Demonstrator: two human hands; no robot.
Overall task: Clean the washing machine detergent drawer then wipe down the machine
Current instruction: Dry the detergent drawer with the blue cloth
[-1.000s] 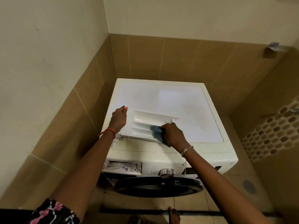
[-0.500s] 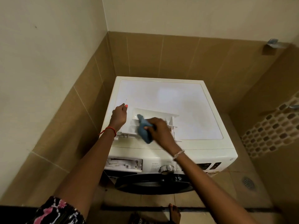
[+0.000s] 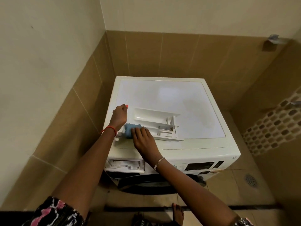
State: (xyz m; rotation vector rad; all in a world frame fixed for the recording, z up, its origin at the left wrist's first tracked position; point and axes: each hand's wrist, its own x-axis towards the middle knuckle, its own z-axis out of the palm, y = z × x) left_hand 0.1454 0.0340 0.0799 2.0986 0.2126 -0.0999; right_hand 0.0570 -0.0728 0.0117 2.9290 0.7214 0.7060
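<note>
The white detergent drawer (image 3: 154, 121) lies pulled out on top of the white washing machine (image 3: 171, 98), its compartments facing up. My left hand (image 3: 119, 115) grips the drawer's left end and holds it still. My right hand (image 3: 143, 138) presses a blue cloth (image 3: 130, 129) flat against the drawer's near left corner. The cloth is partly hidden under my fingers. The empty drawer slot (image 3: 125, 165) shows on the machine's front, upper left.
The machine stands in a tiled corner, with walls close on the left and behind. Its dark round door (image 3: 159, 183) and control panel (image 3: 202, 165) face me. A floor drain (image 3: 251, 180) lies at the right. My foot (image 3: 178, 212) stands by a dark floor strip.
My right hand has swept the blue cloth from the drawer's right part leftward to its near left corner. My left hand stays on the drawer's left end.
</note>
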